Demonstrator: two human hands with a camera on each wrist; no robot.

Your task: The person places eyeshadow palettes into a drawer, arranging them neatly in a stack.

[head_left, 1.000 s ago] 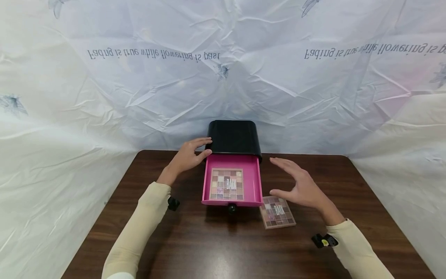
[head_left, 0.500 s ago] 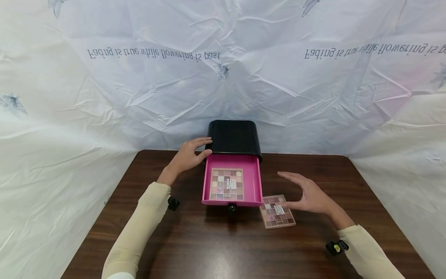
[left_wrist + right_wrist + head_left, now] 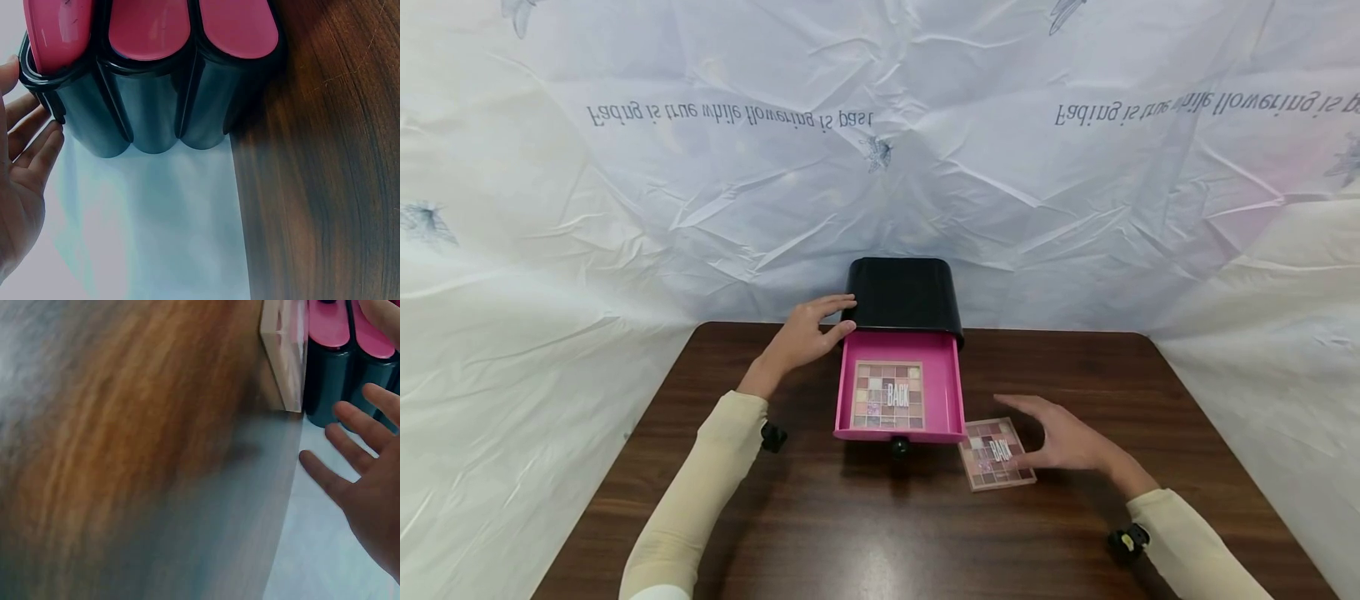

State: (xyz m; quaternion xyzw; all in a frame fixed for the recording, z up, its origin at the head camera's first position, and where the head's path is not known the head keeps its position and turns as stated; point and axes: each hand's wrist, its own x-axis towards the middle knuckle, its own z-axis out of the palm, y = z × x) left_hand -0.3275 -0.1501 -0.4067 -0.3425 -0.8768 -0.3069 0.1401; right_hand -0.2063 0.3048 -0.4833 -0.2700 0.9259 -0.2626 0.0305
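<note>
A black box [image 3: 906,296] stands at the table's far edge with its pink drawer [image 3: 956,392] pulled out. An eyeshadow palette [image 3: 887,394] lies flat inside the drawer. A second palette [image 3: 991,454] lies on the table just right of the drawer's front. My right hand [image 3: 1043,433] is low over that palette's right edge, fingers spread and straight, thumb at its side. My left hand [image 3: 822,327] rests with straight fingers against the box's left side. In the left wrist view the fingers [image 3: 34,150] touch the box [image 3: 150,81]. The right wrist view is blurred, showing the palette [image 3: 284,356] and my hand [image 3: 365,487].
The dark wooden table [image 3: 850,533] is bordered on three sides by a crumpled white printed sheet [image 3: 700,208]. The drawer has a small black knob [image 3: 899,448] at its front. Cream sleeves cover both forearms.
My right hand has dropped from above the drawer's right side down toward the palette on the table. The left hand, box and drawer have not moved.
</note>
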